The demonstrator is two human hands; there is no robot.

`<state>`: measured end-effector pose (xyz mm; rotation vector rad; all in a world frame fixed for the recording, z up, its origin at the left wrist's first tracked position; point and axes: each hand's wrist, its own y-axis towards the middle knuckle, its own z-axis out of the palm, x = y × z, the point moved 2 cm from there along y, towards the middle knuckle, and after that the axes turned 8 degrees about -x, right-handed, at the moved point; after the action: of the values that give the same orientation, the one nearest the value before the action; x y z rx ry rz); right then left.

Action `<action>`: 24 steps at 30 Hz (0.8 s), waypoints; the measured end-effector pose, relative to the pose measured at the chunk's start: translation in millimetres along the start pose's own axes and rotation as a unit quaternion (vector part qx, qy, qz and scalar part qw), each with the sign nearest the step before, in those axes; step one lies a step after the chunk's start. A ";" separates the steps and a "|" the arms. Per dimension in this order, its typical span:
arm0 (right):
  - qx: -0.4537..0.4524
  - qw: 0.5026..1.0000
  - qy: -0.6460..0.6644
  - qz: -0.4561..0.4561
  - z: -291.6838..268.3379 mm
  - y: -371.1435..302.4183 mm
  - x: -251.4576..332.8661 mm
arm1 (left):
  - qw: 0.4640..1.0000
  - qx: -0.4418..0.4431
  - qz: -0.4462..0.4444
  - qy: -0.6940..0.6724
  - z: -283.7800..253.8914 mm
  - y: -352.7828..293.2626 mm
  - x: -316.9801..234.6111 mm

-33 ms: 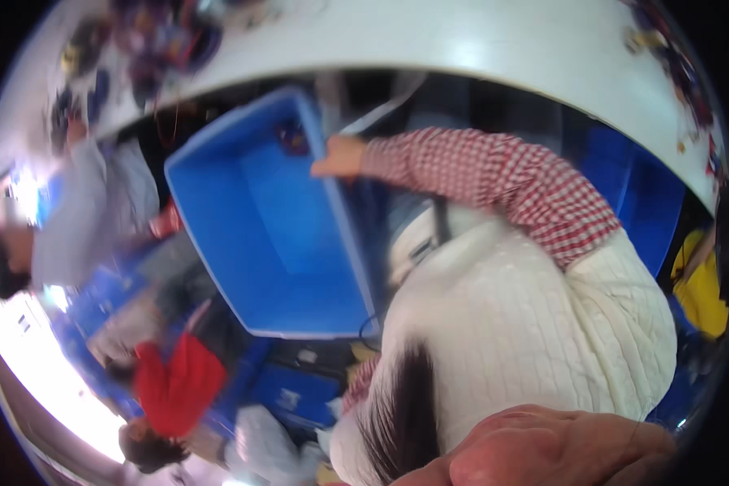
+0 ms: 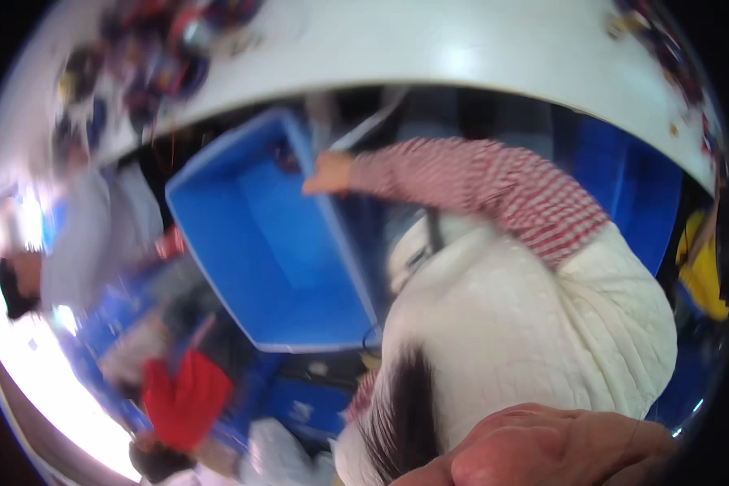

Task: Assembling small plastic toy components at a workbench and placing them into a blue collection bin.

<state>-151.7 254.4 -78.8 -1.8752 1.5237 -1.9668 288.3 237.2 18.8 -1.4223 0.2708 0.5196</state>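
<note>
The grip of the right hand (image 2: 330,172) is closed over the rim of a blue plastic bin (image 2: 271,243), at its right-hand side near the upper corner, with the arm in a red-and-white checked sleeve (image 2: 462,174) stretched across to it. The left hand does not show, hidden beyond the white vest (image 2: 494,324), so I cannot tell what it does. The bin sits just below the near edge of the white tabletop (image 2: 470,53), its mouth facing the camera; one small dark item (image 2: 285,158), too blurred to name, lies inside by the upper corner. The step in hand seems to be handling the bin by its rim. The next move probably calls for a firm hold there and a second support, since one-sided pulling could twist so wide a bin.
</note>
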 end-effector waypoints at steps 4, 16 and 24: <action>-0.003 0.987 -0.078 -0.144 23.4 19.6 -5.9 | 0.953 0.134 0.018 0.271 -23.4 81.6 -108.3; -0.392 0.861 0.080 -0.314 -259.1 -283.4 -92.2 | 0.620 0.163 0.401 0.654 112.1 126.6 -407.4; -0.505 0.677 0.515 -0.148 -406.5 -315.2 -182.6 | 0.410 0.194 0.791 0.411 440.0 190.9 -520.4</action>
<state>-235.1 773.7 66.8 -0.9499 3.3466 -2.9021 -309.1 587.3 165.1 -0.3501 2.5363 1.0625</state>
